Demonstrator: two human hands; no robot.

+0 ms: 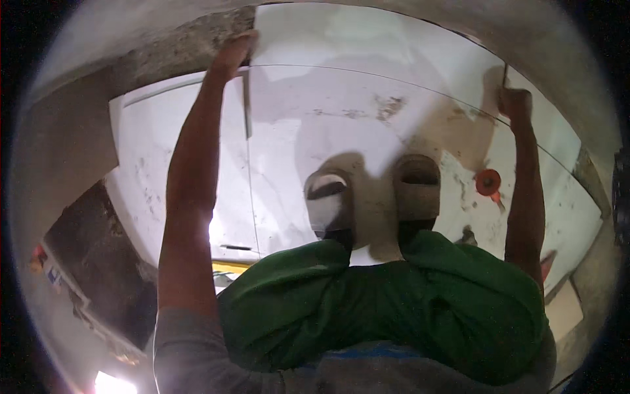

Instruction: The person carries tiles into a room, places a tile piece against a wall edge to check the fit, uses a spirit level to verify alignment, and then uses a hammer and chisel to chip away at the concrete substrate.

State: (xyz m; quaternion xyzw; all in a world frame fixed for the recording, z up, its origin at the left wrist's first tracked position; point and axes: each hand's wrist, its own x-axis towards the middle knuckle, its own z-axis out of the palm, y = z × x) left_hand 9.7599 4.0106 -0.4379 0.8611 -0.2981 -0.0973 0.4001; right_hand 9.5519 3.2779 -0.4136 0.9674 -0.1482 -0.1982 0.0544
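Left hand [235,55] and right hand [515,104] are at opposite side edges of the far floor tile [367,43], grip impossible to tell.

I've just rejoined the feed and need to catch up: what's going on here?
A person in green cloth trousers has both arms stretched forward over smooth white slabs. The left hand is at the left edge of the far, flat white slab, and the right hand is at its right edge; whether the fingers grip it is unclear. A thin dark seam marks its near side. A round red object sits to the left of the right forearm.
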